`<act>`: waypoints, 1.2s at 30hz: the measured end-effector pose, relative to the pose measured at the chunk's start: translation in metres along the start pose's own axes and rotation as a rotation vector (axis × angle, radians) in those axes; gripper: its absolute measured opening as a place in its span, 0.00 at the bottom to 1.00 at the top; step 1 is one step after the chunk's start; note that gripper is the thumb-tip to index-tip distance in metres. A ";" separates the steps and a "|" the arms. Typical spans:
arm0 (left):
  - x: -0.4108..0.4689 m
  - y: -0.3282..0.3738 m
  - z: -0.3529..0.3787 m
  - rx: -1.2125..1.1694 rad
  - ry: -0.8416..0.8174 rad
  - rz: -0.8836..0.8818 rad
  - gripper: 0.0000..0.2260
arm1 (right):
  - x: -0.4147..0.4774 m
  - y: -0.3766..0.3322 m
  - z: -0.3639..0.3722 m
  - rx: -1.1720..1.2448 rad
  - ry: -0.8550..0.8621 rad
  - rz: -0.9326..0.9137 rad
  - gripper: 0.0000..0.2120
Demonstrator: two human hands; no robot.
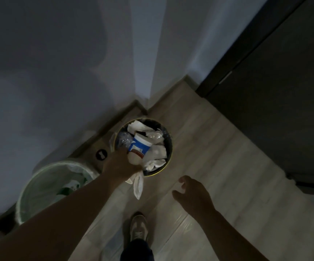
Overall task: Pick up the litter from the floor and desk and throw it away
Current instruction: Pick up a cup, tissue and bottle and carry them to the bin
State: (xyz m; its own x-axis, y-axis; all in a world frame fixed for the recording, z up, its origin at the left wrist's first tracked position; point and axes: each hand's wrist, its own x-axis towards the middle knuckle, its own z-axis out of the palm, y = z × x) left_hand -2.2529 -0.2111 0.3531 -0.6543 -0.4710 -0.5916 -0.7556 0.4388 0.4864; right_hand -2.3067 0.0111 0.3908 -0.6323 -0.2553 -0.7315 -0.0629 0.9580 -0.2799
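Beside a green-lined pail (43, 167), left hand (121, 164) grips cup (140, 146) over bin (153, 174); right hand (194, 193) slack.

heaped bin (168, 159) blocked, floor (218, 147) beside open

A pale plank floor (218, 147) carries a round bin (158, 172) crammed with litter (156, 151) in the corner, a green-lined bin (32, 178) beside it and one shoe (138, 228) nearby.
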 end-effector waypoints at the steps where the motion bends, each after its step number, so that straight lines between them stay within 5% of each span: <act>1: 0.008 0.005 0.010 0.002 -0.018 0.024 0.27 | 0.006 0.006 -0.003 0.014 0.003 0.002 0.23; 10: 0.075 0.026 0.087 0.152 0.005 0.068 0.29 | 0.047 0.059 -0.002 0.060 0.008 0.037 0.23; 15: 0.102 0.014 0.093 0.449 0.020 0.073 0.34 | 0.057 0.069 0.007 0.063 -0.016 0.053 0.23; 21: 0.086 0.009 0.093 0.523 -0.001 0.204 0.35 | 0.051 0.060 0.010 0.073 -0.025 0.051 0.23; 31: -0.016 0.016 0.001 0.492 -0.016 0.411 0.20 | -0.014 0.007 -0.022 -0.242 -0.007 -0.099 0.25; 36: -0.087 0.002 -0.080 0.561 -0.082 0.455 0.30 | -0.079 -0.041 -0.038 -0.402 -0.007 -0.195 0.28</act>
State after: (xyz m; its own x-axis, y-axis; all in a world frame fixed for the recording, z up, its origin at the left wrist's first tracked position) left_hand -2.2000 -0.2305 0.4570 -0.8790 -0.0993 -0.4663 -0.2654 0.9145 0.3054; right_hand -2.2833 -0.0033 0.4842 -0.5736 -0.4359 -0.6935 -0.4769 0.8661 -0.1499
